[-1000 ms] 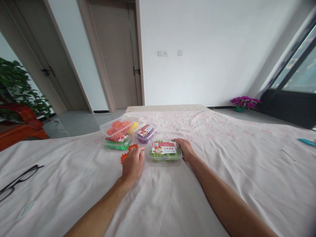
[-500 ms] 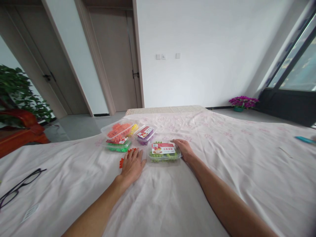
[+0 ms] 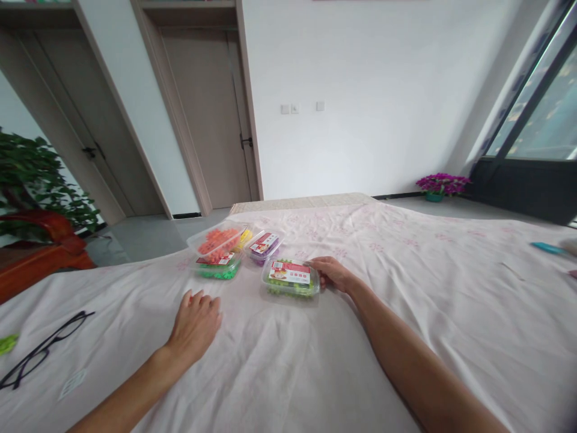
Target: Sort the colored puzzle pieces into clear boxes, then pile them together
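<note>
My right hand (image 3: 332, 273) grips the right end of a clear plastic box (image 3: 291, 279) of light green toy pieces, its lid bearing a red and white label. To the left, my left hand (image 3: 197, 322) is closed low over the cloth, with a trace of orange at its fingers; most of what it holds is hidden. Beyond it, an open clear box of orange pieces (image 3: 219, 242) rests on a lidded box of green pieces (image 3: 220, 268). A box of purple pieces (image 3: 263, 248) sits behind the light green one, and yellow pieces (image 3: 244, 237) show beside the orange.
Black-framed glasses (image 3: 45, 352), a bright green piece (image 3: 8, 343) and a small white label (image 3: 72, 383) lie at the left. Far right on the pink-patterned cloth (image 3: 406, 264) is a blue object (image 3: 549, 248). A red wooden armrest (image 3: 47, 246) stands beyond the left edge.
My left hand has drawn left and closed; the loose orange pieces by it no longer show on the cloth. The light green box and my right hand have shifted slightly left in view.
</note>
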`<state>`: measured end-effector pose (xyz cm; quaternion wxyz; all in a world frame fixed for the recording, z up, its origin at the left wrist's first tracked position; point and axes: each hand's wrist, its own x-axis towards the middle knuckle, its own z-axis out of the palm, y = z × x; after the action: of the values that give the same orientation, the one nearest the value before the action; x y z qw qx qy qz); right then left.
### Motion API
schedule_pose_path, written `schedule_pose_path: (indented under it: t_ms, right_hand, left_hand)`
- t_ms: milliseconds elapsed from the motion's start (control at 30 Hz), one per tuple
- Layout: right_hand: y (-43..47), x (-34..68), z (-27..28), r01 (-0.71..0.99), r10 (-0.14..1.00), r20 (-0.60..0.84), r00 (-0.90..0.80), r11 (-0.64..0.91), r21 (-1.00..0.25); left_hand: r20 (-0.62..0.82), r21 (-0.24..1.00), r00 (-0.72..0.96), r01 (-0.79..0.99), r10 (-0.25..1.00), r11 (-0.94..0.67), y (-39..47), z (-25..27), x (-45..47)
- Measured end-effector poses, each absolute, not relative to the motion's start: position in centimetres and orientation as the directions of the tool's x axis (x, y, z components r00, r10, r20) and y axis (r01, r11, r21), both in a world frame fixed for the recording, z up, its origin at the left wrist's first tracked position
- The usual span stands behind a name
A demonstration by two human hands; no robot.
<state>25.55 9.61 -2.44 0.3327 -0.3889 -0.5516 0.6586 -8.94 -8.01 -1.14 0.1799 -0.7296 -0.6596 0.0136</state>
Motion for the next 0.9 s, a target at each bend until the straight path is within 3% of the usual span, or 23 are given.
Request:
schedule_pose_path:
  t_ms: [267,433,633,900]
  right_hand:
    - [9.8,29.7,0.2,0.154,0.848,-0.247,-0.469,-0.197,-0.968]
    - [10.1,35.0,1.9,-0.106,0.973,-0.23,0.01,-0.228,-0.968]
    - [9.6,37.6,1.0,-0.235,0.888,-0.226,0.4,-0.139,-0.962]
    - [9.3,34.9,-0.1,-0.322,0.868,-0.291,0.404,-0.163,-0.933]
  left_hand:
    - [0.166,-0.097,0.213,0.975,0.963,-0.199,-5.8,-0.9,-1.8]
    - [0.202,0.001,0.176,0.984,0.963,-0.18,-4.4,-3.3,0.6]
    - [0.265,-0.001,0.123,0.992,0.956,-0.128,-4.2,-5.4,1.1]
    - [0.305,-0.005,0.128,0.991,0.944,-0.133,-4.4,-5.3,1.1]
